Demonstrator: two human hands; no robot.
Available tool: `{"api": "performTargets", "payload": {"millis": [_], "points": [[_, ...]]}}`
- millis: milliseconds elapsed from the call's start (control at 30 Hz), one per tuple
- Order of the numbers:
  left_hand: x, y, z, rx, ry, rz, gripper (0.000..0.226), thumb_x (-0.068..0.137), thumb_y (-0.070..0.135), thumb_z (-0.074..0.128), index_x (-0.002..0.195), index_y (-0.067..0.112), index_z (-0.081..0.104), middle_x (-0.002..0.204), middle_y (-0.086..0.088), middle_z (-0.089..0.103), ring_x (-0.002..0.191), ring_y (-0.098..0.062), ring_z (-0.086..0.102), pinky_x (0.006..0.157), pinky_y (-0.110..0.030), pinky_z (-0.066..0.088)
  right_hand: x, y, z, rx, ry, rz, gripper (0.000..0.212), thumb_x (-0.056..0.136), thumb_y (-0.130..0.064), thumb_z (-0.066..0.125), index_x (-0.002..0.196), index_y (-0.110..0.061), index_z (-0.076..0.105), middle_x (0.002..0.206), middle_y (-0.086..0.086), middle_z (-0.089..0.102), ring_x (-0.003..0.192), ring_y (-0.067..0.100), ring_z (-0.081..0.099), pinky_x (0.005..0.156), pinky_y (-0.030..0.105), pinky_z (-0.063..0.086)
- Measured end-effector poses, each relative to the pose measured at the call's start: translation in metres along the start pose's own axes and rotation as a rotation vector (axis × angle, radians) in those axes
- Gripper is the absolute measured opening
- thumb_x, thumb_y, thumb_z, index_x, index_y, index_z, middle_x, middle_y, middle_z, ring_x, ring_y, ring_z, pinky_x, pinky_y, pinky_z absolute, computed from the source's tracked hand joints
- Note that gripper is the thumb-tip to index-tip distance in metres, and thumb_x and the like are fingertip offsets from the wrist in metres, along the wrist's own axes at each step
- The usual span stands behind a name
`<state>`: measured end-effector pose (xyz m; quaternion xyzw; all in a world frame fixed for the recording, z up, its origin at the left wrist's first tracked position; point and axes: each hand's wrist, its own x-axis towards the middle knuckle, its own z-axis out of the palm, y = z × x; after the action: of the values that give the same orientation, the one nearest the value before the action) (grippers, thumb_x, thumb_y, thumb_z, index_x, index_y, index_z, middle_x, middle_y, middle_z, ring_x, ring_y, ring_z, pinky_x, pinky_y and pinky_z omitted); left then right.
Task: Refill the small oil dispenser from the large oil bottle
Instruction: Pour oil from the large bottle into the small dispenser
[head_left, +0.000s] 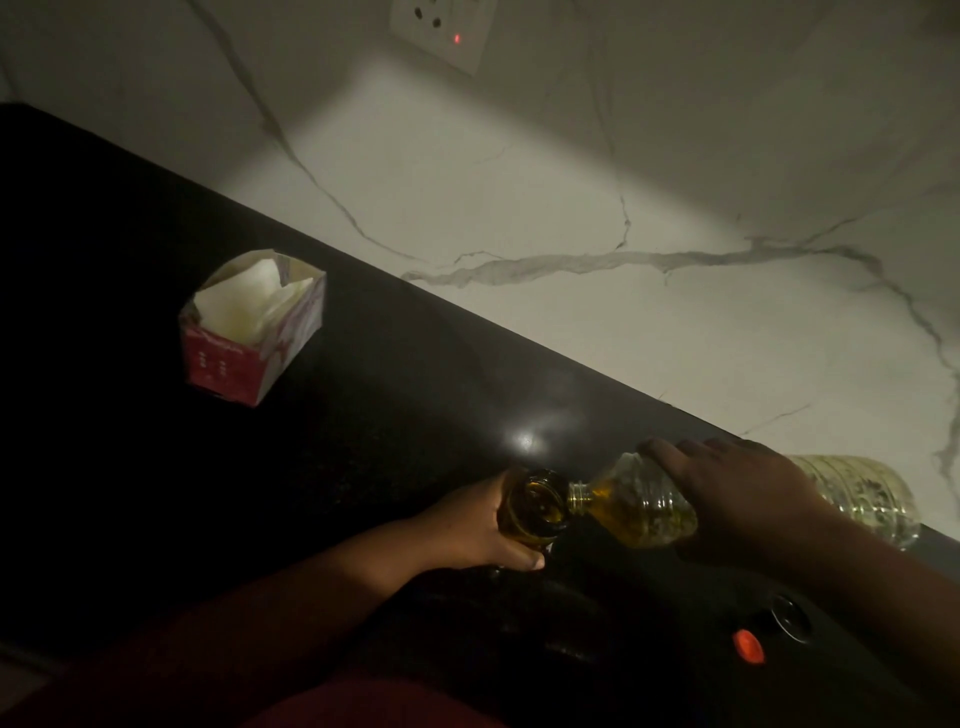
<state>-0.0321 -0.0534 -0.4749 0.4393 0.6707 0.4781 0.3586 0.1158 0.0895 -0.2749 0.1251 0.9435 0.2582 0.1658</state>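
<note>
Right hand (737, 499) tipping large oil bottle (649, 504) onto small dispenser (535, 506), left hand (478, 525) gripping dispenser

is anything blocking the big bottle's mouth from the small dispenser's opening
Nothing visible does. The large oil bottle, tipped by the right hand, has its open neck right at the rim of the small oil dispenser, which the left hand holds. The orange cap lies aside on the counter.

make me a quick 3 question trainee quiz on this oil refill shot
1. True or false: the large oil bottle is standing upright.
2. Which hand grips the small oil dispenser? A) left hand B) right hand
3. What small orange thing lies on the dark counter near the right forearm?

Key: 1. False, it is tipped with its mouth at the dispenser's opening. 2. A, the left hand; the right hand holds the bottle. 3. The orange cap.
</note>
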Motion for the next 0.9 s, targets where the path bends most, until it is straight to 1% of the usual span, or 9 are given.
{"api": "performTargets", "payload": {"millis": [100, 200, 333, 400, 500, 667, 800, 900], "points": [[0.000, 0.001, -0.001, 0.000, -0.012, -0.002, 0.078, 0.058, 0.041, 0.085, 0.124, 0.048, 0.045, 0.120, 0.016, 0.063, 0.114, -0.001, 0.058, 0.103, -0.040, 0.049, -0.001, 0.000, 0.001, -0.001, 0.001, 0.004, 0.089, 0.070, -0.061, 0.062, 0.141, -0.035, 0.015, 0.131, -0.010, 0.049, 0.118, 0.015, 0.050, 0.092, 0.029, 0.041], [0.000, 0.000, 0.000, -0.002, -0.009, 0.003, 0.077, 0.060, 0.036, 0.087, 0.125, 0.044, 0.046, 0.119, 0.015, 0.064, 0.112, -0.001, 0.059, 0.102, -0.039, 0.049, -0.002, -0.001, 0.004, 0.035, -0.019, 0.025, 0.092, 0.068, -0.065, 0.063, 0.141, -0.036, 0.015, 0.133, -0.011, 0.048, 0.119, 0.014, 0.050, 0.089, 0.028, 0.040], [0.000, -0.001, 0.000, -0.011, 0.000, 0.005, 0.075, 0.058, 0.037, 0.086, 0.123, 0.043, 0.048, 0.117, 0.014, 0.065, 0.110, -0.001, 0.061, 0.100, -0.040, 0.050, -0.006, -0.002, 0.013, 0.163, -0.055, 0.065, 0.096, 0.065, -0.067, 0.065, 0.141, -0.036, 0.016, 0.132, -0.011, 0.050, 0.118, 0.013, 0.050, 0.093, 0.028, 0.040], [0.001, -0.002, 0.001, -0.012, 0.002, 0.000, 0.074, 0.056, 0.041, 0.086, 0.120, 0.045, 0.049, 0.115, 0.014, 0.066, 0.108, -0.002, 0.062, 0.099, -0.040, 0.051, -0.010, -0.003, 0.019, 0.249, -0.056, 0.083, 0.095, 0.062, -0.067, 0.066, 0.139, -0.038, 0.018, 0.126, -0.011, 0.053, 0.114, 0.012, 0.053, 0.090, 0.027, 0.041], [0.002, -0.004, 0.002, -0.020, 0.008, -0.001, 0.076, 0.054, 0.044, 0.086, 0.120, 0.046, 0.048, 0.113, 0.013, 0.068, 0.107, -0.004, 0.064, 0.098, -0.042, 0.052, -0.014, -0.007, 0.026, 0.340, -0.065, 0.119, 0.094, 0.063, -0.062, 0.070, 0.138, -0.039, 0.019, 0.122, -0.012, 0.055, 0.109, 0.012, 0.057, 0.084, 0.025, 0.043], [0.003, -0.006, 0.003, -0.019, -0.010, -0.013, 0.079, 0.055, 0.044, 0.086, 0.123, 0.047, 0.047, 0.113, 0.009, 0.069, 0.108, -0.007, 0.065, 0.099, -0.043, 0.052, -0.020, -0.014, 0.039, 0.466, -0.021, 0.154, 0.092, 0.061, -0.058, 0.073, 0.136, -0.039, 0.024, 0.124, -0.012, 0.057, 0.109, 0.014, 0.059, 0.088, 0.030, 0.047], [0.004, -0.006, 0.003, -0.010, -0.005, -0.016, 0.078, 0.055, 0.043, 0.087, 0.122, 0.048, 0.047, 0.114, 0.010, 0.068, 0.110, -0.008, 0.064, 0.099, -0.043, 0.051, -0.022, -0.020, 0.049, 0.514, -0.026, 0.215, 0.094, 0.062, -0.054, 0.076, 0.138, -0.038, 0.022, 0.123, -0.008, 0.058, 0.107, 0.014, 0.059, 0.086, 0.027, 0.046], [0.003, -0.005, 0.003, -0.027, 0.010, 0.003, 0.075, 0.058, 0.034, 0.087, 0.122, 0.042, 0.050, 0.112, 0.010, 0.069, 0.107, -0.004, 0.064, 0.099, -0.040, 0.052, -0.023, -0.024, 0.058, 0.581, -0.014, 0.255, 0.092, 0.059, -0.053, 0.077, 0.133, -0.042, 0.024, 0.117, -0.008, 0.061, 0.102, 0.014, 0.061, 0.082, 0.027, 0.048]]}}
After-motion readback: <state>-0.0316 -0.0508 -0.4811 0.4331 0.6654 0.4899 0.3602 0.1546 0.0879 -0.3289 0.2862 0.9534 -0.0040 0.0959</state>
